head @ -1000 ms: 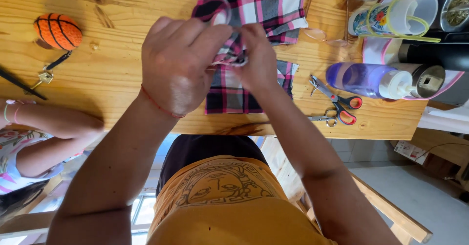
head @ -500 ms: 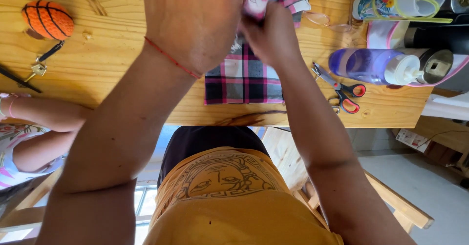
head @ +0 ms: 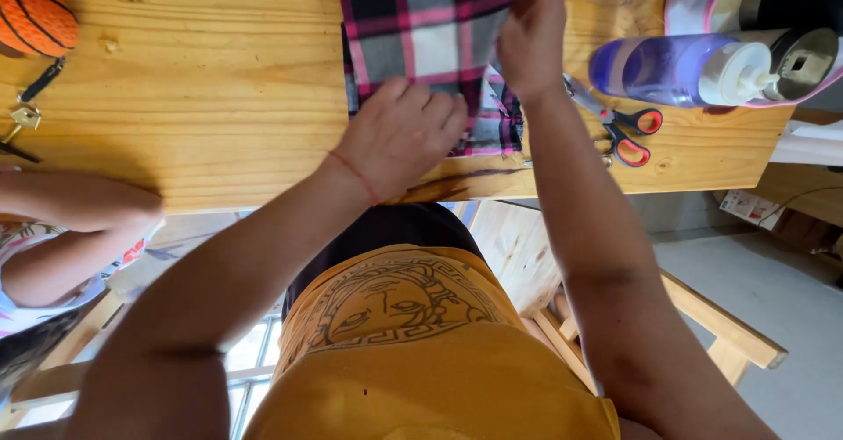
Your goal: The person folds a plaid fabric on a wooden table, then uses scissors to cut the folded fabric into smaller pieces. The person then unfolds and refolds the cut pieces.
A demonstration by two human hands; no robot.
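A pink, black and white plaid cloth (head: 430,32) lies on the wooden table (head: 202,97), reaching to its near edge. My left hand (head: 399,137) rests on the cloth's near part with fingers curled, pressing it down at the table edge. My right hand (head: 531,36) grips the cloth's right side farther back, fingers closed on the fabric. A folded lower layer of the cloth shows between the two hands.
Red-and-black-handled scissors (head: 619,128) lie just right of my right wrist. Behind them lies a purple bottle (head: 667,69) with a white cap. An orange ball (head: 33,17) and keys (head: 22,115) sit far left. Another person's arm (head: 79,203) is at the left edge. A wooden bench (head: 711,326) stands lower right.
Both hands have come down from holding the cloth bunched up in the air. The cloth is now spread flat, with my left hand pressing it near the edge.
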